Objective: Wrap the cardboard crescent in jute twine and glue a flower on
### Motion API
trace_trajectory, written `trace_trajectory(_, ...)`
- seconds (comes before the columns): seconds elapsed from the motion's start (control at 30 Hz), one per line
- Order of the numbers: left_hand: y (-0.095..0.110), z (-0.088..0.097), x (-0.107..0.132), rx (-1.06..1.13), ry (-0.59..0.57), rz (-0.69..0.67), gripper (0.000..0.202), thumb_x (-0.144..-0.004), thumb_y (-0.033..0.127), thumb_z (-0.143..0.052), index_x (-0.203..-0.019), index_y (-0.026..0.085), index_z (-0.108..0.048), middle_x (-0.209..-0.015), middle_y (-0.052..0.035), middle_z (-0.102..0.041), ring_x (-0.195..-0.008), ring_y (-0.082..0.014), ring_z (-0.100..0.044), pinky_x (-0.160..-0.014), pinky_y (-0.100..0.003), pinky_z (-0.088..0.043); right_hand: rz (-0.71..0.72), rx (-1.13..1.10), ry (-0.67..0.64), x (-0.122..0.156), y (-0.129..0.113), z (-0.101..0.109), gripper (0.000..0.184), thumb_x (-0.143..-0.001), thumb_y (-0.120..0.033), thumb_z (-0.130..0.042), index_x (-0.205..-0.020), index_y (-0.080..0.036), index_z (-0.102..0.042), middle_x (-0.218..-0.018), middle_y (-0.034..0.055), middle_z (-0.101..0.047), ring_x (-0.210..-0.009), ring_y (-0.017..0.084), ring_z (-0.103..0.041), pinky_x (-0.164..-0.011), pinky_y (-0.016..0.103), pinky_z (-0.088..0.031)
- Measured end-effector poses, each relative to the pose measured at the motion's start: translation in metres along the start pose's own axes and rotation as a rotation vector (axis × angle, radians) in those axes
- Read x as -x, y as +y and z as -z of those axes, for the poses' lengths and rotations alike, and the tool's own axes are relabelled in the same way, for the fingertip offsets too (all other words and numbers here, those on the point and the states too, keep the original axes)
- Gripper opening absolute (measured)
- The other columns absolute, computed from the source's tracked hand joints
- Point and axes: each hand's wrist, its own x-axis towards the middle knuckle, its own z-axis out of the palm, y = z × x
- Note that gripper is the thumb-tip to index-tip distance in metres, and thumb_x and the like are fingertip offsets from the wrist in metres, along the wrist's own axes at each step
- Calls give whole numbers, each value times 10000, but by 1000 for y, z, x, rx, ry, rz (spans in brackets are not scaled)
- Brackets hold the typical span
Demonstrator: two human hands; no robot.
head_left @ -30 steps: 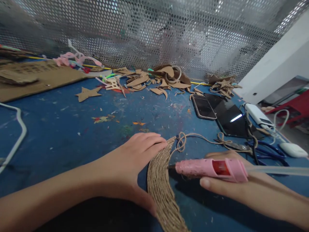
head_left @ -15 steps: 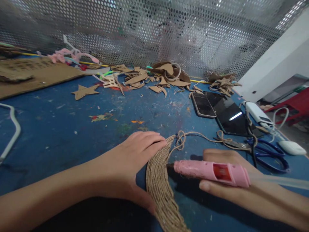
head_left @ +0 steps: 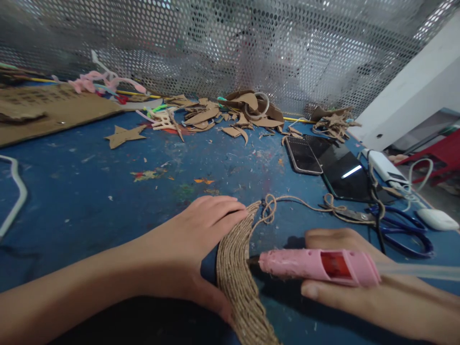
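Note:
A crescent shape wrapped in brown jute twine [head_left: 235,273] lies on the blue table [head_left: 89,191]. My left hand [head_left: 196,244] lies flat along its outer left edge, fingers stretched out and pressing on it. My right hand [head_left: 345,282] is closed around a pink glue gun [head_left: 316,265], whose dark nozzle touches the crescent's inner edge. A clear glue stick sticks out of the gun's back. Loose twine [head_left: 287,203] runs from the crescent's upper tip toward the right.
Two phones [head_left: 325,160] lie at the right, with a white power bank [head_left: 384,167], blue-handled scissors [head_left: 402,230] and a white mouse-like object [head_left: 436,219]. Cardboard scraps [head_left: 237,117], a cardboard star [head_left: 124,135] and a cardboard sheet [head_left: 46,112] lie by the perforated metal wall [head_left: 215,48].
The glue gun's nozzle has slid a little down the crescent's inner edge toward me. My left hand has stayed pressed on the crescent.

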Motion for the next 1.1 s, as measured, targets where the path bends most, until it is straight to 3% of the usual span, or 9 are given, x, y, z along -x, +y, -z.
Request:
trace_trajectory(0.27,1,2,0,15,-2,17,1057,-543,740,-694,-1398,197,-389,-1426,-134,-439,-1304,-367,-383,-1109,-519,-292,-25,-91,-93,0,7,4,273,-887,-444,-526,-854,-281,-743,-580,-11,-610,-447,128,-549,-380,234,-416)
trace_trajectory(0.33,2,3,0,24,-17,32,1067,-540,745,-692,-1399,189,-390,-1427,-132,-438,-1308,-366,-377,-1111,-521,-289,-51,-152,-133,-3,13,14,249,-873,-429,-559,-995,-305,-737,-679,-6,-670,-538,141,-611,-469,237,-490)
trace_trajectory(0.4,3,4,0,34,-28,46,1062,-542,745,-691,-1400,195,-392,-1430,-123,-439,-1311,-361,-374,-1113,-522,-284,-66,-240,-144,-11,21,29,281,-889,-408,-551,-1116,-325,-695,-881,3,-722,-747,166,-677,-663,266,-554)
trace_trajectory(0.5,3,3,2,42,-36,57,1059,-554,744,-687,-1410,200,-381,-1452,-120,-418,-1338,-360,-342,-1125,-526,-259,-68,-287,-20,-41,35,52,295,-906,-375,-537,-1165,-312,-664,-1137,3,-686,-1010,197,-646,-873,325,-519)
trace_trajectory(0.63,5,1,5,21,-24,46,1086,-566,756,-672,-1428,172,-365,-1480,-142,-386,-1362,-366,-309,-1134,-539,-235,44,-138,248,-113,54,64,328,-846,-348,-599,-1160,-263,-650,-1152,25,-666,-1033,231,-605,-882,374,-485)
trace_trajectory(0.73,12,1,7,-5,-8,39,1083,-570,769,-658,-1410,135,-397,-1461,-174,-410,-1348,-377,-338,-1126,-547,-251,41,91,322,-175,58,58,348,-757,-444,-680,-1006,-201,-693,-892,46,-671,-870,237,-592,-779,373,-471)
trace_trajectory(0.87,20,-2,9,12,19,21,1088,-557,770,-666,-1407,143,-405,-1459,-180,-415,-1340,-380,-357,-1117,-553,-271,84,-181,197,-237,34,41,367,-783,-517,-633,-919,-177,-658,-704,13,-588,-642,148,-527,-572,288,-437)
trace_trajectory(0.97,18,-5,12,46,70,-23,1076,-557,764,-673,-1409,164,-403,-1454,-153,-428,-1341,-351,-362,-1134,-516,-264,142,-379,69,-257,13,20,422,-753,-579,-644,-787,-159,-617,-681,28,-572,-580,117,-491,-489,261,-403)
trace_trajectory(1.1,14,-8,14,60,123,-75,1068,-553,765,-676,-1404,177,-406,-1420,-144,-468,-1313,-333,-402,-1133,-491,-282,158,-351,-85,-259,6,-12,412,-710,-554,-692,-795,-159,-606,-663,3,-549,-531,99,-478,-424,236,-383)
